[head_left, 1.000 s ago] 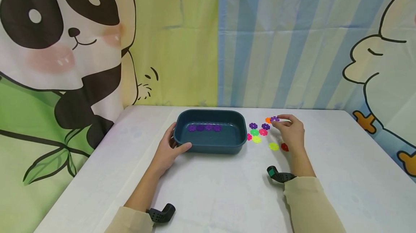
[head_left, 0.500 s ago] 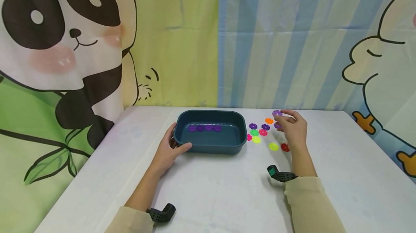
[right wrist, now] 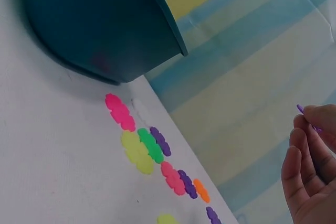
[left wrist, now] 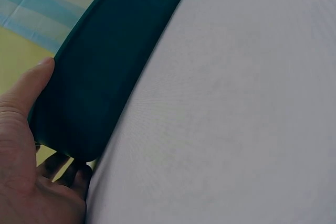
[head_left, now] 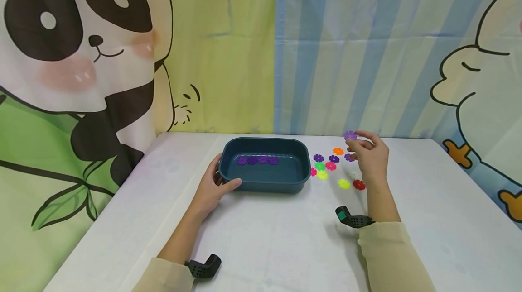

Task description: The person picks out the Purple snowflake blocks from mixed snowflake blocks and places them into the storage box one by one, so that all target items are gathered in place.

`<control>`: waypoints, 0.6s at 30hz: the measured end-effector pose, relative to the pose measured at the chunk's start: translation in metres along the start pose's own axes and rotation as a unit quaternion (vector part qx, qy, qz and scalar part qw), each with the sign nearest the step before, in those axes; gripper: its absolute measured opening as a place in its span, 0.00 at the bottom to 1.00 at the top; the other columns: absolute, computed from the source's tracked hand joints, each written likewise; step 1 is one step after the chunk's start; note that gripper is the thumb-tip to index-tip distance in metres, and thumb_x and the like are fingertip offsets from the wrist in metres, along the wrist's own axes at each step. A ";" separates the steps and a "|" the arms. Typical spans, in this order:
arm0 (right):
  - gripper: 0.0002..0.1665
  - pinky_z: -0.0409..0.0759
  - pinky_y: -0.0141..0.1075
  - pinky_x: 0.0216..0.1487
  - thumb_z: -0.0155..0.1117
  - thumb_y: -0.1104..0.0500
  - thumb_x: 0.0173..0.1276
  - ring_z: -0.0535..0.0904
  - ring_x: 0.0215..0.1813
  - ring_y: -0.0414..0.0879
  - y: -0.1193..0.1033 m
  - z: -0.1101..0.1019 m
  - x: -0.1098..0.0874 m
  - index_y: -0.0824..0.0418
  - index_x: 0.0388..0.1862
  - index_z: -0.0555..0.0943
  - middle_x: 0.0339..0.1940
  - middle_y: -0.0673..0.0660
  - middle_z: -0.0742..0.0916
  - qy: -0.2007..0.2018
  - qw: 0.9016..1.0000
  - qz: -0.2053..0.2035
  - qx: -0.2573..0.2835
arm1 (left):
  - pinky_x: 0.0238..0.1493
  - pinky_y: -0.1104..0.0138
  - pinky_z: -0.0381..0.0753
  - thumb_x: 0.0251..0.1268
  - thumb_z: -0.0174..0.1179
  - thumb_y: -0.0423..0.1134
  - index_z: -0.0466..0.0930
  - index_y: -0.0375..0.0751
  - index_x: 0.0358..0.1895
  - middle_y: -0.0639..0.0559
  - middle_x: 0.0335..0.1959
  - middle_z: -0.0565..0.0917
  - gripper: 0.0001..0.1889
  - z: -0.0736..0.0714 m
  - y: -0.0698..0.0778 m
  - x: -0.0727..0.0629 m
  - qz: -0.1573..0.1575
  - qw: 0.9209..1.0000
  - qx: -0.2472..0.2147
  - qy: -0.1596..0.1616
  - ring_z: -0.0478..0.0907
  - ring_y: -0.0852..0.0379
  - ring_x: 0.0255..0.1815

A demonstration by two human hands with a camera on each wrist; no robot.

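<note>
A dark teal plastic tub [head_left: 265, 187] stands on the table, with several purple snowflake discs [head_left: 263, 160] in a row inside it. My left hand [head_left: 214, 188] holds the tub's left end, thumb along the front and fingers round the side; the left wrist view shows the thumb [left wrist: 31, 85] against the wall. Raised above the table at the right, my right hand [head_left: 370, 154] pinches a purple snowflake disc [head_left: 350, 135] between thumb and fingertips. Only a sliver of that disc [right wrist: 300, 108] shows in the right wrist view.
Right of the tub lie loose discs: orange [head_left: 338, 151], green [head_left: 320, 165], pink [head_left: 331, 165], yellow [head_left: 344, 184], red [head_left: 359, 184] and several purple ones [head_left: 318, 158]. A whitish clear disc [head_left: 353, 175] is partly visible by the right wrist. A printed curtain [head_left: 228, 56] hangs behind the table.
My right hand has lifted the purple disc up and slightly right, away from the orange one, uncovering another purple disc beneath. The left hand and tub have stayed put.
</note>
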State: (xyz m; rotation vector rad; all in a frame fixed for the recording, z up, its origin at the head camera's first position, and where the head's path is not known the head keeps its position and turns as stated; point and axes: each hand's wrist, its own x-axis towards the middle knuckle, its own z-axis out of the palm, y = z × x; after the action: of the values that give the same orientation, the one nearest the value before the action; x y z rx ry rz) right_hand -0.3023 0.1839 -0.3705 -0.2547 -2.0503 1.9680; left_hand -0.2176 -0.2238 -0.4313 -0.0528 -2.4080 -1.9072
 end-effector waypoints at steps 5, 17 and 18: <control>0.27 0.85 0.23 0.38 0.73 0.51 0.70 0.86 0.38 0.39 -0.008 0.001 -0.005 0.54 0.66 0.79 0.35 0.40 0.89 0.005 1.000 -0.022 -0.004 | 0.82 0.52 0.57 0.65 0.73 0.48 0.45 0.55 0.85 0.46 0.85 0.55 0.53 0.000 0.000 0.000 -0.001 1.000 -0.004 -0.003 0.54 0.44 0.85; 0.28 0.85 0.23 0.40 0.75 0.49 0.68 0.87 0.37 0.38 -0.023 0.010 -0.012 0.55 0.64 0.80 0.36 0.43 0.89 -0.002 0.998 -0.052 0.030 | 0.83 0.52 0.57 0.65 0.73 0.48 0.45 0.55 0.85 0.45 0.84 0.56 0.53 0.000 0.001 -0.001 0.000 1.000 -0.004 -0.001 0.54 0.44 0.85; 0.29 0.85 0.23 0.41 0.75 0.49 0.68 0.86 0.37 0.39 -0.025 0.011 -0.012 0.55 0.65 0.79 0.37 0.43 0.89 -0.003 0.998 -0.052 0.033 | 0.83 0.52 0.56 0.65 0.73 0.48 0.45 0.55 0.85 0.45 0.84 0.56 0.53 0.000 0.001 -0.001 0.000 1.000 -0.004 -0.001 0.54 0.44 0.85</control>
State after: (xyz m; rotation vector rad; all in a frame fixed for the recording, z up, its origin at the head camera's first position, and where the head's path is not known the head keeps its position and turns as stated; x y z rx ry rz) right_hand -0.2925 0.1686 -0.3474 -0.1257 -1.9565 1.9698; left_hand -0.2166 -0.2232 -0.4304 -0.0547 -2.4012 -1.9186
